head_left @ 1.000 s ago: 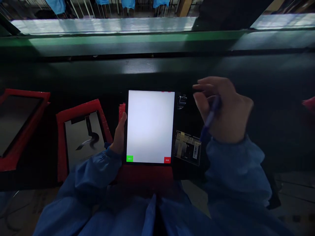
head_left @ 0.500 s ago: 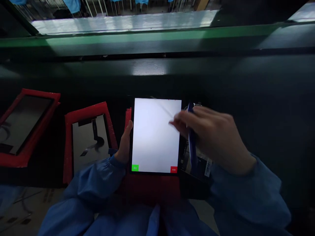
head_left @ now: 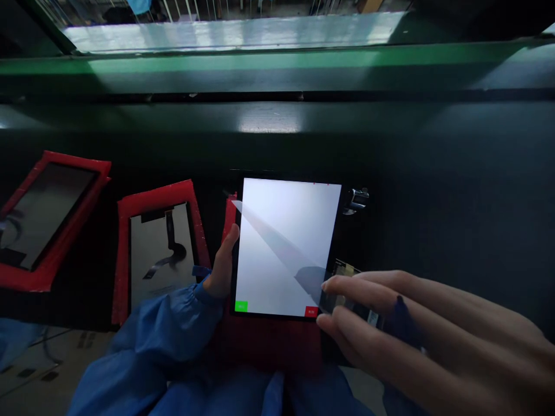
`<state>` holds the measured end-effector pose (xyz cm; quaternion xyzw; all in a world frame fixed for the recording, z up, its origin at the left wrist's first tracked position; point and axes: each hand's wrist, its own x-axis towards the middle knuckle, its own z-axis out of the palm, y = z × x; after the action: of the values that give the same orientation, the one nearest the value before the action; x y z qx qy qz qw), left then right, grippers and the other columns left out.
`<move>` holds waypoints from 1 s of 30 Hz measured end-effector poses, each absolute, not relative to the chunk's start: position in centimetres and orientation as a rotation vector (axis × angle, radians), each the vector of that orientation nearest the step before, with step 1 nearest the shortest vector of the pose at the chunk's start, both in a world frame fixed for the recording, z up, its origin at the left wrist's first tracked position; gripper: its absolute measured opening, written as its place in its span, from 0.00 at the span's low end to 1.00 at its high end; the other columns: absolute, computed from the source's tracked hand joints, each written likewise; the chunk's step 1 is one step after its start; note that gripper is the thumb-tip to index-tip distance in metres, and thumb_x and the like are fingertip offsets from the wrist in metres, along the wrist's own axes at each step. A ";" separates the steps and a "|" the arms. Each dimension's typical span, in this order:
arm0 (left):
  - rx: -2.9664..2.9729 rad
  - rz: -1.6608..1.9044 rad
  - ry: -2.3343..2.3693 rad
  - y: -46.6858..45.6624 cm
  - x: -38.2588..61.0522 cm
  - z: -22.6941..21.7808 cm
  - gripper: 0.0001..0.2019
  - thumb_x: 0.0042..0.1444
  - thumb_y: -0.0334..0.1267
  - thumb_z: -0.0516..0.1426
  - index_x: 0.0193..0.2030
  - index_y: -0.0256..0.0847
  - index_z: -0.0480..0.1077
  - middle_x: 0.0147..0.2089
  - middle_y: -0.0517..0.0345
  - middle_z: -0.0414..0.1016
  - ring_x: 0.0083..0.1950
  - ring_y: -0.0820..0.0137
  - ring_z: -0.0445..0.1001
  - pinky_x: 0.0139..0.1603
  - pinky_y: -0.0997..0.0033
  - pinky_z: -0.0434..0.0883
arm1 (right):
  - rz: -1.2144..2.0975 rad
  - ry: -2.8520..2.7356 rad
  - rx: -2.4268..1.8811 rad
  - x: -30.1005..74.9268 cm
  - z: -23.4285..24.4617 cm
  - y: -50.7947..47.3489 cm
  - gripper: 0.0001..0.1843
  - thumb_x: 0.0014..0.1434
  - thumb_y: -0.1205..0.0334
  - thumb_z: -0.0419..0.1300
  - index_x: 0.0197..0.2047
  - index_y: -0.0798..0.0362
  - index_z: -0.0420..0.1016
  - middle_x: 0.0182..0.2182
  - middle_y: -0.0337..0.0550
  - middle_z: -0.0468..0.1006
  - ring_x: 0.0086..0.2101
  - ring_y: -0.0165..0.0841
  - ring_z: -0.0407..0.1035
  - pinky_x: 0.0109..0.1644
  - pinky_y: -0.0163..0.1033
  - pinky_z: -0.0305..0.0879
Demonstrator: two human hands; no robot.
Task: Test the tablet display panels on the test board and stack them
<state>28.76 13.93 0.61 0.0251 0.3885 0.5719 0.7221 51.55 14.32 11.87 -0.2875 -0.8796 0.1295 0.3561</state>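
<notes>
A lit white display panel [head_left: 281, 231] with a green and a red button at its bottom corners rests on a red tray [head_left: 264, 341]. My left hand [head_left: 221, 260] grips the panel's left edge, thumb on the frame. My right hand [head_left: 416, 329] reaches in from the right with long fingers, its fingertips at the panel's lower right corner. A dark blue pen [head_left: 399, 309] is tucked between those fingers. A translucent film [head_left: 269, 240] stretches diagonally across the screen from the upper left to my right fingertips.
Two more red trays lie to the left, one holding a grey panel with a flex cable [head_left: 158, 248], the other a dark panel [head_left: 41, 214]. A metal clip [head_left: 356, 199] sits at the lit panel's upper right. A small labelled board [head_left: 347, 270] lies beside it. A green rail [head_left: 260, 60] runs along the back.
My right hand dropped from above the panel's right side to its lower right corner. The film now lies lifted diagonally across the screen. The view shifted slightly.
</notes>
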 end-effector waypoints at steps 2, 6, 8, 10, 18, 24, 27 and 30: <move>0.085 1.321 0.868 13.9 28.8 0.7 0.15 0.49 0.49 0.68 0.25 0.42 0.72 0.24 0.59 0.77 0.36 0.57 0.81 0.33 0.66 0.75 | 0.214 -2.372 -0.680 51.5 12.1 14.1 0.07 0.66 0.61 0.60 0.41 0.44 0.80 0.41 0.41 0.84 0.42 0.39 0.79 0.41 0.39 0.80; 0.053 1.278 0.905 14.1 29.1 1.3 0.14 0.49 0.48 0.65 0.24 0.42 0.71 0.27 0.58 0.79 0.38 0.56 0.81 0.35 0.65 0.77 | 0.152 -2.404 -0.633 51.1 12.4 14.2 0.08 0.68 0.60 0.58 0.39 0.45 0.80 0.45 0.43 0.84 0.44 0.40 0.79 0.41 0.41 0.81; 0.030 1.288 0.956 14.2 29.2 1.7 0.12 0.53 0.46 0.62 0.26 0.41 0.72 0.27 0.58 0.79 0.37 0.56 0.81 0.35 0.65 0.77 | 0.141 -2.400 -0.630 50.8 12.6 14.3 0.10 0.68 0.61 0.58 0.38 0.45 0.79 0.47 0.42 0.83 0.45 0.40 0.79 0.40 0.40 0.81; 0.028 1.316 1.022 14.4 29.3 2.1 0.10 0.57 0.43 0.58 0.29 0.41 0.74 0.27 0.57 0.79 0.37 0.57 0.81 0.35 0.65 0.76 | 0.086 -2.408 -0.615 50.8 12.8 14.2 0.11 0.68 0.65 0.57 0.36 0.46 0.79 0.49 0.42 0.83 0.44 0.39 0.79 0.40 0.40 0.81; 0.160 1.146 1.037 14.0 29.2 1.2 0.16 0.59 0.49 0.61 0.37 0.36 0.78 0.31 0.55 0.81 0.33 0.63 0.80 0.34 0.69 0.74 | 0.557 -2.419 -0.449 51.3 13.0 16.5 0.07 0.65 0.62 0.62 0.33 0.45 0.78 0.47 0.36 0.83 0.32 0.31 0.78 0.29 0.36 0.77; 0.421 0.966 0.938 13.2 29.6 0.6 0.19 0.58 0.52 0.62 0.30 0.35 0.80 0.27 0.52 0.80 0.27 0.65 0.77 0.27 0.72 0.70 | 0.769 -1.874 -0.803 49.3 9.2 22.6 0.13 0.68 0.53 0.60 0.32 0.46 0.73 0.28 0.35 0.80 0.27 0.33 0.77 0.32 0.40 0.78; 0.315 1.009 0.938 13.6 29.7 1.1 0.17 0.60 0.50 0.60 0.34 0.37 0.80 0.29 0.52 0.81 0.31 0.61 0.80 0.30 0.69 0.74 | 0.931 -1.955 -0.734 49.8 7.3 24.7 0.24 0.61 0.46 0.67 0.57 0.44 0.69 0.43 0.41 0.81 0.40 0.37 0.80 0.45 0.44 0.80; 0.168 1.099 1.012 14.1 29.6 2.0 0.15 0.64 0.44 0.56 0.38 0.36 0.80 0.32 0.52 0.82 0.35 0.60 0.82 0.35 0.68 0.77 | 0.787 -2.296 -0.695 50.8 6.5 25.6 0.61 0.48 0.47 0.76 0.75 0.45 0.45 0.61 0.52 0.72 0.59 0.44 0.71 0.63 0.51 0.70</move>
<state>29.59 14.14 1.95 0.0762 0.4596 0.4992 0.7306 50.79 25.61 6.49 -0.2622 -0.8665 0.2970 0.3037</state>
